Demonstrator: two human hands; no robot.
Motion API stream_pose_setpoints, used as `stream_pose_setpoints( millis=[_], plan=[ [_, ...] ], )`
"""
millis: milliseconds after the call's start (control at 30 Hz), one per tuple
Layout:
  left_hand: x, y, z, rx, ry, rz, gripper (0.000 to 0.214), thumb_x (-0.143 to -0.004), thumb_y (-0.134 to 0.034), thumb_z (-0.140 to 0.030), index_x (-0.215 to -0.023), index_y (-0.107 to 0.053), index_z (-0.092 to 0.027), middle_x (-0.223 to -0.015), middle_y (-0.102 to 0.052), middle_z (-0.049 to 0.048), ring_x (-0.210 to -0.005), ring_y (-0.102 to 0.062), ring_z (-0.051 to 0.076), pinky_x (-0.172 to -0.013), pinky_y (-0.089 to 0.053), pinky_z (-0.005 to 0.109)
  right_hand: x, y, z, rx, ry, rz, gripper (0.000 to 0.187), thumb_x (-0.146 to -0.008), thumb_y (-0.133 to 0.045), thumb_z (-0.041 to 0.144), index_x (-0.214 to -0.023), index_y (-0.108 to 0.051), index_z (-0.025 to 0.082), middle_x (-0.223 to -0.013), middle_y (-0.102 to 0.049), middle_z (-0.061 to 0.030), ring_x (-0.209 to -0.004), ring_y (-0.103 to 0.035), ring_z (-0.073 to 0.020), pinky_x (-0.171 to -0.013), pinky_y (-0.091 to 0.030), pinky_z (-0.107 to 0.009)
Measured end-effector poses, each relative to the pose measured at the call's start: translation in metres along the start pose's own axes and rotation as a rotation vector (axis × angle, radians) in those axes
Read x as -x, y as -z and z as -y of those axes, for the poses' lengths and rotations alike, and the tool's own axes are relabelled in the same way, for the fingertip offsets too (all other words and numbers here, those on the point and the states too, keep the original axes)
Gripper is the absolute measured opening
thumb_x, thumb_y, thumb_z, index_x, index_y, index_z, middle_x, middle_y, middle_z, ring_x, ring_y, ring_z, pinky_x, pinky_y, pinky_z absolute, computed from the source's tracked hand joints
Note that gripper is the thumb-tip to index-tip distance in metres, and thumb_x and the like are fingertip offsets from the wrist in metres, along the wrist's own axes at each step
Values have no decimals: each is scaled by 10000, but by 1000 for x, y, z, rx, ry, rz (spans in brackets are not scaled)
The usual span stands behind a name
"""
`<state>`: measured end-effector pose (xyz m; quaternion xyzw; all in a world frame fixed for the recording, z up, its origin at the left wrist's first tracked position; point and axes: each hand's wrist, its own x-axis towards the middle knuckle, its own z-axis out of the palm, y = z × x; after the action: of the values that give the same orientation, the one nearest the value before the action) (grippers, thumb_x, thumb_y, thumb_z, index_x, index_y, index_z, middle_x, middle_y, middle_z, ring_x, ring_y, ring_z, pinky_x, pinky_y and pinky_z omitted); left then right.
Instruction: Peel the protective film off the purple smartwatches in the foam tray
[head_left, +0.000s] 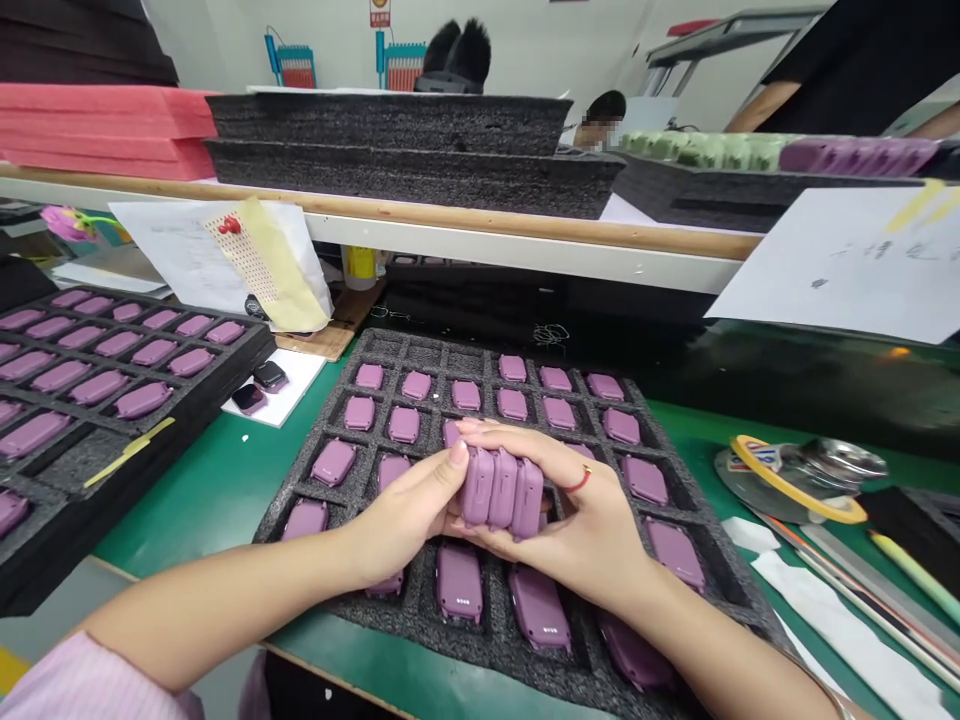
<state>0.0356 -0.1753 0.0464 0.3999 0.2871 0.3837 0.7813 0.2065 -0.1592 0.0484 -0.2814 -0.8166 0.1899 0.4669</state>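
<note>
My two hands meet over a black foam tray (420,610) whose pockets hold several purple plastic shells (459,580). My right hand (592,525), with a red ring, is curled around a row of three purple shells (501,490) stood on edge side by side. My left hand (401,515) presses against the left end of that row with its fingertips, fingers closed on it. Both hands hover just above the tray's middle pockets.
A second foam tray (112,440) of purple shells lies at the left, with two dark parts (259,388) on white paper beside it. A tape roll (799,480), rulers and pencils lie right. Stacked foam sheets (390,150) fill the shelf behind. Another person works beyond.
</note>
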Motion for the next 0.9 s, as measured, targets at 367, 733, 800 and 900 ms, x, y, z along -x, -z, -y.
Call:
stream_pose_setpoints(
  millis=[367, 733, 800, 900],
  plan=[
    [3, 2, -7, -299, -11, -35, 441, -727, -823, -245, -1110, -621, -161, -1083, -707, 72, -1029, -676, 213, -922, -529, 330, 2, -1, -3, 7, -2, 9, 426, -760, -812, 278, -1164, -681, 260, -1216, -740, -68, -1143, -695, -272, -1050, -542, -467],
    [4, 1, -8, -280, -79, -13, 452, -752, -812, -345, -1126, -655, -144, -1093, -722, 104, -1041, -686, 257, -930, -538, 370, 1, 0, 0, 70, 116, 21, 400, -816, -765, 285, -1202, -668, 244, -1206, -744, -86, -1154, -690, -266, -1060, -530, -453],
    [3, 1, -8, -287, -89, -41, 410, -798, -763, -403, -1093, -669, -134, -1046, -727, 103, -1002, -692, 252, -886, -549, 356, 2, 0, 0, 117, 146, 27, 448, -783, -778, 208, -1214, -659, 245, -1197, -749, -77, -1160, -688, -258, -1065, -528, -435],
    [3, 1, -9, -336, -68, -65, 331, -776, -782, -324, -1030, -674, -142, -971, -728, 73, -951, -697, 226, -861, -551, 331, 2, -1, -1, 134, 139, 35, 425, -790, -765, 199, -1200, -662, 246, -1206, -745, -75, -1158, -689, -256, -1061, -531, -437]
  ],
)
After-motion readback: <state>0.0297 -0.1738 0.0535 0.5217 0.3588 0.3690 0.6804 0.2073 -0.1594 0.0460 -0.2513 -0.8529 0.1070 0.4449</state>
